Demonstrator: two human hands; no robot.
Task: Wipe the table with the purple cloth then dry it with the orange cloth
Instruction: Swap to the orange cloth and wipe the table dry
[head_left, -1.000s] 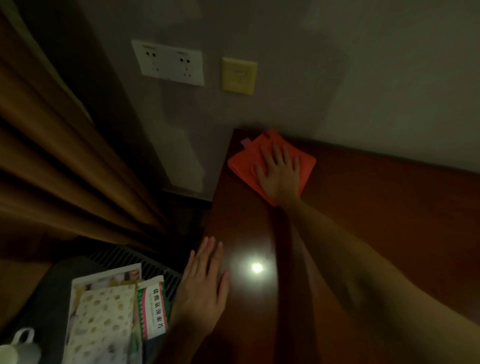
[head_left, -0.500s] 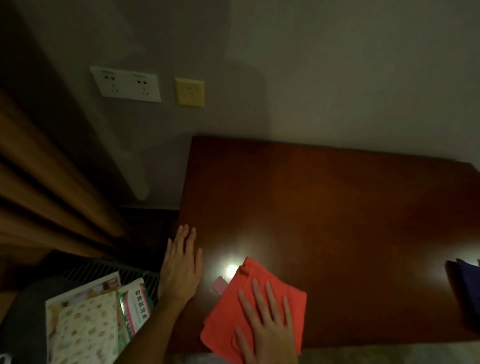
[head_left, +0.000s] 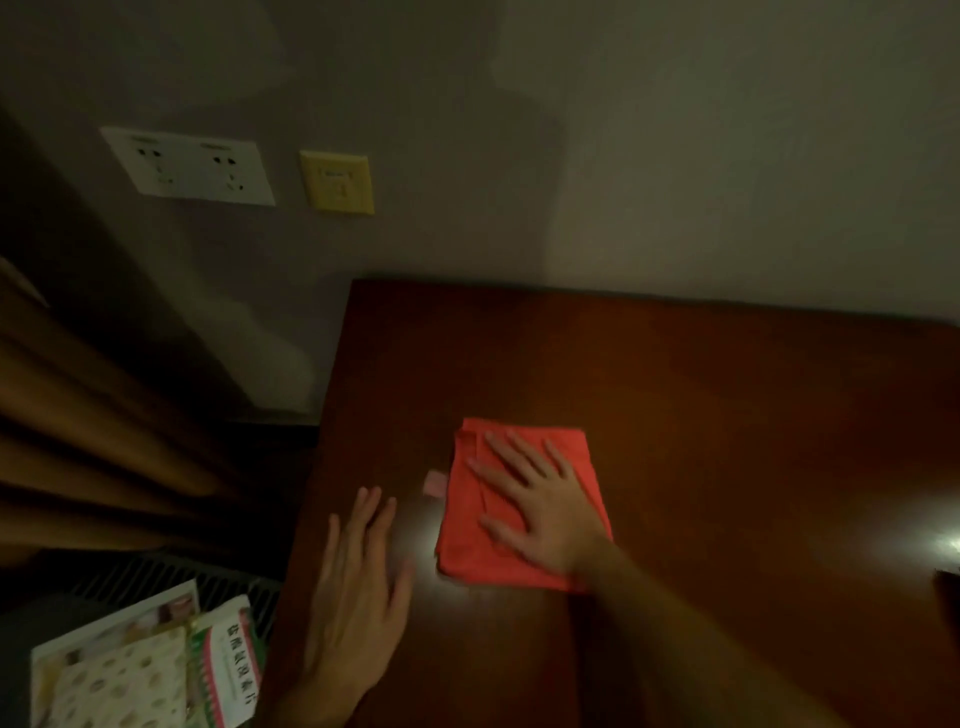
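A folded orange cloth (head_left: 470, 540) lies flat on the dark red-brown wooden table (head_left: 727, 415), left of its middle. My right hand (head_left: 540, 499) presses down on the cloth with its fingers spread and straight. My left hand (head_left: 358, 597) rests flat on the table near the left edge, fingers straight, apart from the cloth. A dark shape (head_left: 948, 592) sits at the right border of the head view; I cannot tell whether it is the purple cloth.
The table's back edge meets a grey wall with white sockets (head_left: 189, 166) and a yellow switch plate (head_left: 337, 182). Brown curtains (head_left: 78, 441) hang at the left. Below the table's left edge lie printed packets and booklets (head_left: 145, 670).
My right hand slid the orange cloth from the far left corner to the near edge, then back out toward the middle. My left hand stayed flat near the left edge.
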